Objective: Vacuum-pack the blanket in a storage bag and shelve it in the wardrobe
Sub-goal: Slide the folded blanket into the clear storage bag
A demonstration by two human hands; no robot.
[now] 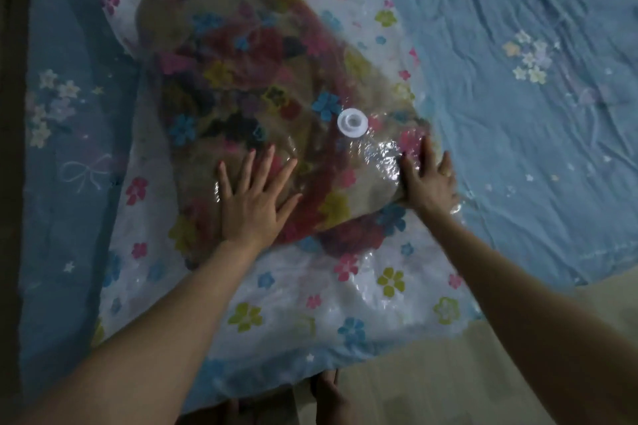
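Observation:
A clear storage bag [297, 290] printed with coloured flowers lies flat on the bed. Inside it sits the folded blanket [248, 65], tan with red and dark patches. A round white valve [352, 122] sticks up from the bag's top, near the blanket's right edge. My left hand [255, 197] lies flat, fingers spread, pressing on the blanket's near end through the plastic. My right hand [429, 179] presses with straight fingers on the blanket's near right corner, where the plastic is wrinkled and shiny.
A light blue bed sheet [511, 86] with small flower prints covers the bed under and around the bag. The bed's near edge runs along the bottom, with beige floor [431, 386] and my feet [328, 397] below it. A dark strip lies at the far left.

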